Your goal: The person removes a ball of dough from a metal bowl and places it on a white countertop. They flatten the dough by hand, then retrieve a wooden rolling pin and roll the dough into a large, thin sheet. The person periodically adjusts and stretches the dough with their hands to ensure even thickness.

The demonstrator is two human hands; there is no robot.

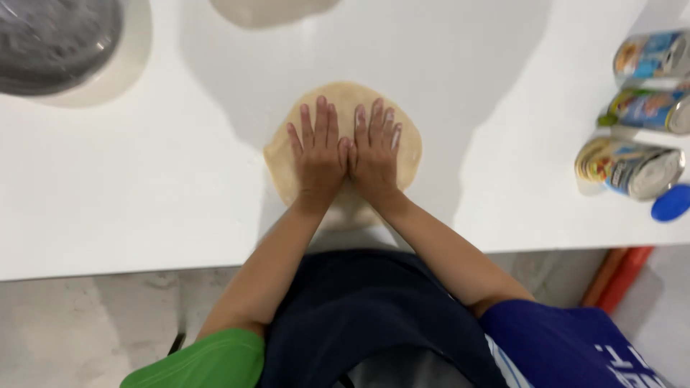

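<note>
I see my left hand (318, 154) and right hand (375, 151) lying flat and open, thumbs touching, pressed side by side on the dough round (287, 162) near the white table (144, 187) edge; they hide its middle. At ten o'clock a grey bowl (54, 39) is cut off; at twelve, a pale lump (269, 11) too. At three o'clock lie three cans (632, 167) and a blue lid (672, 203).

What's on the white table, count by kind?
Dough round under left hand and right hand: 1
Cans on their sides: 3
Blue lid: 1
Grey bowl: 1
Pale lump at far edge: 1
Total: 7
</note>
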